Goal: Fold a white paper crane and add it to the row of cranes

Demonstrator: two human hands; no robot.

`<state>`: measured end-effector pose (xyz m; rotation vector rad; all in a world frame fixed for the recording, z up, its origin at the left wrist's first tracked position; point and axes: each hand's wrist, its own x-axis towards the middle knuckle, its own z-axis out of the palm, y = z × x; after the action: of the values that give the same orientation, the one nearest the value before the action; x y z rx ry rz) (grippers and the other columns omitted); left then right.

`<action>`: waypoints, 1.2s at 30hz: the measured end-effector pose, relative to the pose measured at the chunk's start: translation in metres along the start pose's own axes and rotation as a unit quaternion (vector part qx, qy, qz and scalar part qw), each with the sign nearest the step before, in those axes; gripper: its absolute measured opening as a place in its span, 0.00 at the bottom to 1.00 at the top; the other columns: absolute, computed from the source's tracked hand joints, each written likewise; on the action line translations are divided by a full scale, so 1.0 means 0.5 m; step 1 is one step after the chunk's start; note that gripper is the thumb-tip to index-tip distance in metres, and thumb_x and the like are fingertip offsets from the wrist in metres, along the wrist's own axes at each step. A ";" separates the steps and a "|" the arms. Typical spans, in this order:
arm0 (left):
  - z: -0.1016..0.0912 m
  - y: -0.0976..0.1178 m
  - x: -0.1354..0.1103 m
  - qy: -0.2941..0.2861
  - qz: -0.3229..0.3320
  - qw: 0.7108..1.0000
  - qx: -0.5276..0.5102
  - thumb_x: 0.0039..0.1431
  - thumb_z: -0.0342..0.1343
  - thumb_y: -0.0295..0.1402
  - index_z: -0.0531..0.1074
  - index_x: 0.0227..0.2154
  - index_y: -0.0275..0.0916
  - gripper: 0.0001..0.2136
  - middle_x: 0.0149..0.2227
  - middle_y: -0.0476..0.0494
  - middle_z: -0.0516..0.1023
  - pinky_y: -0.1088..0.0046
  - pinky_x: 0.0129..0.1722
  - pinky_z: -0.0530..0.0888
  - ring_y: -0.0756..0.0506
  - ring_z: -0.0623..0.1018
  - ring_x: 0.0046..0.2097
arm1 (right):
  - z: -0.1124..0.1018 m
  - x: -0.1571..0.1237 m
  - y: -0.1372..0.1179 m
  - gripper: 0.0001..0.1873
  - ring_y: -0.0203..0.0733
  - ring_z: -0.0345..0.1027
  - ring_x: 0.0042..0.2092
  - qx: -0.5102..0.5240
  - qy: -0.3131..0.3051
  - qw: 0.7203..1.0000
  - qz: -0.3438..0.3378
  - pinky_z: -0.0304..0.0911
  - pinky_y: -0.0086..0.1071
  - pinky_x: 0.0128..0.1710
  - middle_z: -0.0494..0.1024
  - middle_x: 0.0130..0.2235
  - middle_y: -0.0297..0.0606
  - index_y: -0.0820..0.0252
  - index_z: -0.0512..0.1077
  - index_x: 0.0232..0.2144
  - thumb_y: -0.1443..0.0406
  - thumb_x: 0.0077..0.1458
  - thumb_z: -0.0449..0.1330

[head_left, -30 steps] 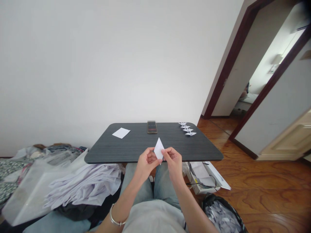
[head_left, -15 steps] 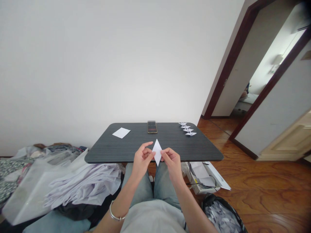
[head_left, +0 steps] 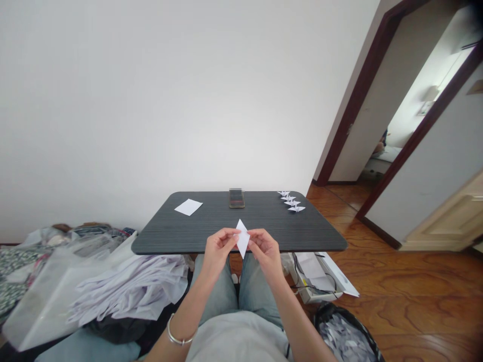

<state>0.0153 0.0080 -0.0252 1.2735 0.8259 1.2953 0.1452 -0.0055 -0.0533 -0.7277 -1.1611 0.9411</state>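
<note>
Okay, from where I sit the left hand point(head_left: 219, 249) and right hand point(head_left: 267, 250) are both half curled, their fingertips pinching a folded white paper diamond point(head_left: 243, 238) between them. It stands nearly upright, just above the near edge of the dark wood-grain desk point(head_left: 169, 239), with its lower point dipping to that edge. Neither hand has hold of anything else. Farther back on the desk lie a loose white sheet point(head_left: 188, 207), a phone point(head_left: 236, 198) and a short row of paper cranes point(head_left: 291, 201). What worries me is the pinch: the diamond looks narrow and layered, so an uneven squeeze could skew its edges out of line or let the layers spring apart. If either grip slackens, the paper could slip past the desk edge onto the light denim jeans point(head_left: 213, 289) below, and that would make a clean re-grip harder.
</note>
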 end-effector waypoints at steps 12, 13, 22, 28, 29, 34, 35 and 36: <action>-0.015 -0.001 0.000 -0.076 0.011 0.997 0.023 0.52 0.56 0.37 0.75 0.36 0.36 0.12 0.35 0.41 0.79 0.67 0.40 0.73 0.44 0.78 0.36 | -0.012 0.004 0.006 0.06 0.34 0.63 0.24 -0.031 0.012 0.999 0.019 0.53 0.24 0.18 0.73 0.25 0.34 0.59 0.74 0.29 0.63 0.48 0.60; -0.017 0.001 0.000 -0.085 0.011 0.996 0.028 0.51 0.57 0.36 0.75 0.37 0.36 0.12 0.36 0.41 0.79 0.67 0.41 0.73 0.44 0.77 0.37 | -0.013 0.004 0.007 0.07 0.34 0.62 0.24 -0.031 0.009 0.999 0.018 0.53 0.24 0.18 0.73 0.25 0.34 0.59 0.74 0.30 0.62 0.48 0.60; -0.019 0.008 0.002 -0.111 0.000 0.993 0.028 0.50 0.58 0.34 0.74 0.39 0.35 0.14 0.38 0.39 0.79 0.66 0.42 0.72 0.43 0.77 0.40 | -0.008 0.003 0.001 0.08 0.31 0.56 0.21 -0.019 0.021 0.999 0.016 0.53 0.24 0.17 0.70 0.23 0.32 0.60 0.73 0.29 0.60 0.48 0.59; -0.019 0.003 0.007 -0.075 -0.015 0.997 0.013 0.47 0.59 0.32 0.75 0.34 0.35 0.11 0.32 0.41 0.80 0.70 0.36 0.73 0.45 0.78 0.34 | -0.003 0.000 0.004 0.07 0.34 0.64 0.25 -0.026 -0.004 0.999 0.023 0.53 0.24 0.18 0.72 0.26 0.34 0.59 0.73 0.30 0.62 0.48 0.60; -0.019 0.002 0.008 -0.071 -0.020 0.997 0.011 0.46 0.60 0.32 0.75 0.33 0.34 0.10 0.31 0.42 0.80 0.71 0.35 0.72 0.46 0.78 0.33 | -0.003 -0.001 0.004 0.07 0.35 0.64 0.25 -0.029 -0.013 0.999 0.024 0.53 0.24 0.18 0.73 0.27 0.35 0.59 0.73 0.29 0.62 0.48 0.60; -0.022 -0.003 0.012 -0.051 -0.028 0.998 0.027 0.43 0.62 0.32 0.76 0.28 0.34 0.08 0.27 0.43 0.79 0.72 0.34 0.72 0.47 0.77 0.30 | -0.002 -0.002 0.002 0.06 0.32 0.59 0.23 -0.034 -0.030 0.999 0.020 0.53 0.24 0.19 0.71 0.25 0.33 0.59 0.72 0.28 0.62 0.49 0.59; -0.023 -0.003 0.012 -0.050 -0.023 0.998 0.041 0.43 0.62 0.32 0.76 0.28 0.34 0.08 0.27 0.43 0.79 0.72 0.34 0.72 0.47 0.77 0.30 | -0.002 -0.001 0.002 0.06 0.31 0.58 0.22 -0.032 -0.024 0.999 0.021 0.53 0.24 0.19 0.70 0.24 0.33 0.59 0.72 0.28 0.62 0.49 0.59; -0.024 -0.002 0.011 -0.050 -0.018 0.997 0.056 0.43 0.62 0.32 0.77 0.27 0.34 0.08 0.27 0.43 0.79 0.72 0.34 0.73 0.46 0.77 0.30 | -0.002 -0.001 0.002 0.06 0.31 0.57 0.22 -0.028 -0.015 0.999 0.023 0.53 0.24 0.18 0.70 0.23 0.32 0.60 0.72 0.28 0.62 0.49 0.59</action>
<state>0.0051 0.0160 -0.0272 1.3943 0.8567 1.1602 0.1461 -0.0056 -0.0546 -0.7907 -1.2055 0.9650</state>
